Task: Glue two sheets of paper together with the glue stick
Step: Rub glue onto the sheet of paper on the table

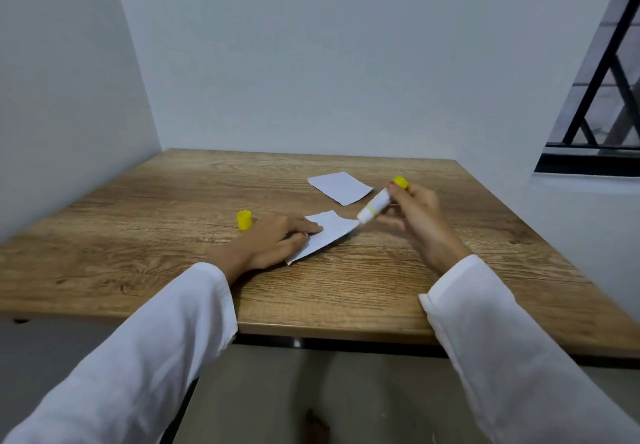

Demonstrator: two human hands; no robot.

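right hand (417, 217) grip closed around white glue stick with yellow base (375, 204), tip at corner of near white paper sheet (329, 232) | left hand (277, 241) flat, fingers open, pins sheet on wooden surface (156, 236) | risk: free corner may crease under push

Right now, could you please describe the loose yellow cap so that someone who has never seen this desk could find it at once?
On the wooden table, look just beyond the left hand that pins the nearer paper sheet. The yellow cap stands there alone on bare wood, touching nothing. The only other yellow piece is the end of the glue stick, held in the right hand.
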